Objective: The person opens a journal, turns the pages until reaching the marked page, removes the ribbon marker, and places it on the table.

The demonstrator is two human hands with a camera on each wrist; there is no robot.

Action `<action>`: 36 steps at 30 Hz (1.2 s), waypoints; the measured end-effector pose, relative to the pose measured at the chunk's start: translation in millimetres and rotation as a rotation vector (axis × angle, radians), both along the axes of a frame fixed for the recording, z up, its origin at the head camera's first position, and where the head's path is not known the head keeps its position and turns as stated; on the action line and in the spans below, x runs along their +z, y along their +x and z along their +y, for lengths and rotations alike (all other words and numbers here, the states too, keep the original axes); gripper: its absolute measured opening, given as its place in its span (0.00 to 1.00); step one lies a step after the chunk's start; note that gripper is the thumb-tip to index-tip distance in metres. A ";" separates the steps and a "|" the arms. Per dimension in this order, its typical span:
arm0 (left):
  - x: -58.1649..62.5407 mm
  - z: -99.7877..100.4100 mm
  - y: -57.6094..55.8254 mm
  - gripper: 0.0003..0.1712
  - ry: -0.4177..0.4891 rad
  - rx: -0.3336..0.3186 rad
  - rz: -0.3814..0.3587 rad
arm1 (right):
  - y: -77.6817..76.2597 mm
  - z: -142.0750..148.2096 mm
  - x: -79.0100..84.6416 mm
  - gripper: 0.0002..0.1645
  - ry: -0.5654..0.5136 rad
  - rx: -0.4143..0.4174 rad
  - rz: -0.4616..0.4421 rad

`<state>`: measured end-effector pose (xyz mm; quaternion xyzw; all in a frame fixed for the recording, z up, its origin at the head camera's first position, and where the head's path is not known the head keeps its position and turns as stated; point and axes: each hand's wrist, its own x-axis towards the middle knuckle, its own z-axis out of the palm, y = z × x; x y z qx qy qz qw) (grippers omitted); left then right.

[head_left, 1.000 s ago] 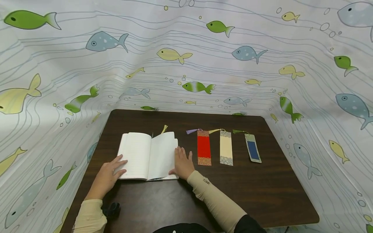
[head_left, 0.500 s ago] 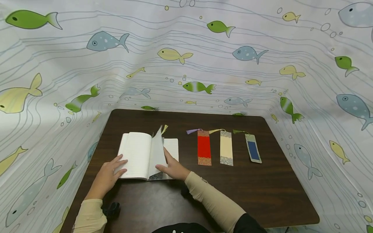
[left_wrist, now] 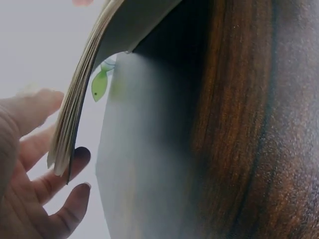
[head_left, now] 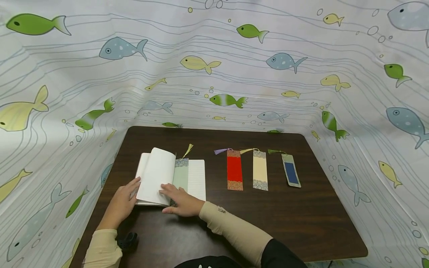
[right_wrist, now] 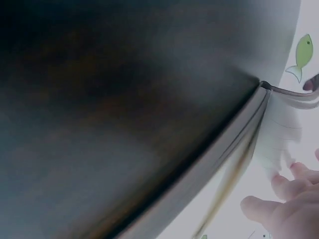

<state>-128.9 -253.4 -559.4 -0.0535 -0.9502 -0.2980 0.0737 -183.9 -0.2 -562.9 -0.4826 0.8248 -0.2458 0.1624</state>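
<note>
An open notebook (head_left: 197,178) lies on the table's left half. At its left edge is my left hand (head_left: 122,201); in the left wrist view the thumb lies on the pages' side and the fingers (left_wrist: 75,204) behind the cover. Extended fingers of my right hand (head_left: 184,201) touch a slightly raised page (head_left: 157,175) on the left side. A pale green bookmark (head_left: 181,176) with patterned ends and a yellow tassel (head_left: 188,150) lies in the notebook beside the fold. Its lower part is partly hidden by my right hand.
To the right lie a red bookmark (head_left: 234,170), a cream bookmark (head_left: 260,170) and a blue-centred bookmark (head_left: 291,171), each with a tassel. A small black object (head_left: 128,241) is by my left wrist. Fish-patterned cloth (head_left: 214,82) surrounds the dark wooden table (head_left: 285,219).
My right hand has moved left from the notebook's right edge, turning a page over to the left side. The pale green bookmark beneath is uncovered. My left hand has stayed at the left edge.
</note>
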 end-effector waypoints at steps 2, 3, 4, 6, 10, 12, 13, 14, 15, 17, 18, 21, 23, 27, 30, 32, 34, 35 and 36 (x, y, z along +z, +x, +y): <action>0.8 0.2 -0.1 0.22 0.062 0.009 0.025 | 0.7 -2.0 -1.0 0.42 0.026 0.004 0.022; 1.5 0.3 -0.4 0.22 0.098 0.013 0.033 | 0.8 -2.9 -1.2 0.42 0.036 0.005 0.032; 2.2 0.4 -0.8 0.22 0.130 0.015 0.048 | 1.1 -3.3 -0.6 0.41 0.042 0.005 0.039; 3.8 0.5 -1.5 0.24 0.172 0.016 0.059 | 0.7 -4.7 0.2 0.41 0.050 0.010 0.039; 4.4 -0.2 -1.6 0.27 0.121 -0.014 0.042 | -0.7 -6.6 1.6 0.39 0.043 0.031 0.029; 2.5 -0.6 -0.8 0.26 0.060 -0.033 0.034 | -2.3 -6.4 1.4 0.37 0.012 0.019 0.009; 1.2 -0.7 -0.1 0.25 0.041 -0.037 0.035 | -3.1 -5.7 1.6 0.35 -0.014 -0.009 0.005; -0.2 -0.8 0.7 0.24 0.021 -0.038 0.039 | -4.4 -5.0 1.0 0.33 -0.045 -0.054 0.012; -1.6 -0.8 1.2 0.23 0.009 -0.039 0.043 | -5.4 -3.9 1.3 0.29 -0.087 -0.119 0.006; -3.7 -0.5 1.3 0.23 -0.007 -0.039 0.061 | -8.5 -1.0 1.4 0.23 -0.158 -0.293 0.026; -4.4 -0.3 0.9 0.23 -0.011 -0.038 0.071 | -10.2 0.9 1.7 0.21 -0.180 -0.397 0.051; -4.9 0.3 -0.2 0.23 -0.022 -0.039 0.090 | -15.8 7.3 3.4 0.19 -0.113 -0.680 0.138; -5.0 0.3 -0.5 0.23 -0.032 -0.039 0.099 | -19.1 11.2 4.0 0.21 0.012 -0.777 0.203; -5.2 -0.3 0.9 0.22 -0.020 -0.035 0.083 | -18.9 14.0 3.5 0.27 0.161 -0.743 0.178; -4.3 -0.7 0.9 0.23 0.003 -0.029 0.058 | -17.7 10.1 1.6 0.28 0.112 -0.678 0.057; -4.1 -1.4 0.2 0.24 0.015 -0.026 0.043 | -18.6 6.2 1.0 0.28 0.040 -0.658 -0.044; -3.9 -1.8 -0.4 0.25 0.017 -0.024 0.036 | -21.3 3.4 -0.1 0.28 -0.048 -0.651 -0.137; -4.0 -1.9 -0.5 0.25 0.011 -0.023 0.037 | -22.3 2.8 0.1 0.28 -0.090 -0.649 -0.177; -3.8 -1.9 -0.3 0.26 0.012 -0.022 0.031 | -24.1 2.6 -1.1 0.28 -0.122 -0.646 -0.209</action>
